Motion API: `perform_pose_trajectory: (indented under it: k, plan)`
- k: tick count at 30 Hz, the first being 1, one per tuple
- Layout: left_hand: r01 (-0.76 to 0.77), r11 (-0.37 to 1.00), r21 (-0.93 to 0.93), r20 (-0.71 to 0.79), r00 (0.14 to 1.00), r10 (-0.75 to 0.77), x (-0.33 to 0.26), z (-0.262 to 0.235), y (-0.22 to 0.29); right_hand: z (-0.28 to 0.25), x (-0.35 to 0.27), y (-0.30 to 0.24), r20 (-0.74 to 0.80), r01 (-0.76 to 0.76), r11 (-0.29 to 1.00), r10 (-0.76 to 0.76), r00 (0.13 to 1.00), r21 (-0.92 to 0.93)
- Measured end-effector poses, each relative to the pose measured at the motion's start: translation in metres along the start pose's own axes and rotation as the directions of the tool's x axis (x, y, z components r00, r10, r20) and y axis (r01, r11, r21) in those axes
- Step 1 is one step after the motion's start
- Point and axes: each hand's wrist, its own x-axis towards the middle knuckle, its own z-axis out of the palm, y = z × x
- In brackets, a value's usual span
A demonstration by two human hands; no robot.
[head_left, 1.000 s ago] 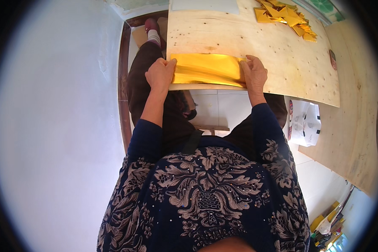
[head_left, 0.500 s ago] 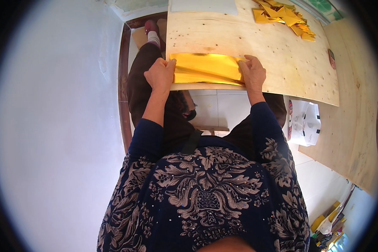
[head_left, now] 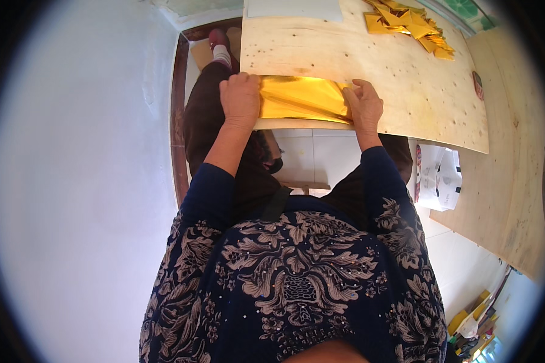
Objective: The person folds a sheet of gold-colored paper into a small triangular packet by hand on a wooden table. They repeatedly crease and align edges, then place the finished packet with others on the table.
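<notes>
A strip of shiny gold foil paper (head_left: 303,98) lies lengthwise along the near edge of the wooden table, with slanting creases across it. My left hand (head_left: 240,100) is closed over its left end, knuckles up; that end is hidden under the fingers. At the opposite end, my right hand (head_left: 366,104) pinches the paper between thumb and fingers.
Folded gold foil pieces (head_left: 412,25) are heaped at the table's far right. A pale flat sheet (head_left: 295,8) lies at the far left edge. A small dark red object (head_left: 478,85) sits by the right edge. Below hangs a white bag (head_left: 439,177).
My left hand has shifted slightly right and rolled over the paper's left end, covering more of it. The right hand stays in place on its end.
</notes>
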Motion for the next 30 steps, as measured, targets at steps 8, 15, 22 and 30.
perform_pose_trajectory:
  k: [8, 15, 22, 30]
  plan:
    - [-0.094, 0.995, 0.030, 0.013, 0.996, 0.093, -0.037, 0.014, 0.023, -0.003, 0.004, 0.000, 0.009, -0.027, 0.994, 0.028, 1.000, -0.108]
    - [-0.040, 0.998, -0.057, 0.123, 0.991, 0.046, -0.048, 0.010, 0.019, -0.002, 0.005, 0.001, 0.016, -0.043, 0.996, 0.044, 0.999, -0.081]
    - [-0.056, 0.998, -0.019, 0.126, 0.990, 0.058, -0.046, 0.018, 0.018, -0.007, 0.016, -0.014, -0.155, 0.184, 0.915, -0.253, 0.955, -0.359]
    - [-0.135, 0.985, 0.106, 0.168, 0.979, 0.116, -0.047, 0.021, 0.011, 0.064, -0.064, -0.098, 0.282, 0.596, 0.800, -0.588, 0.758, 0.067]
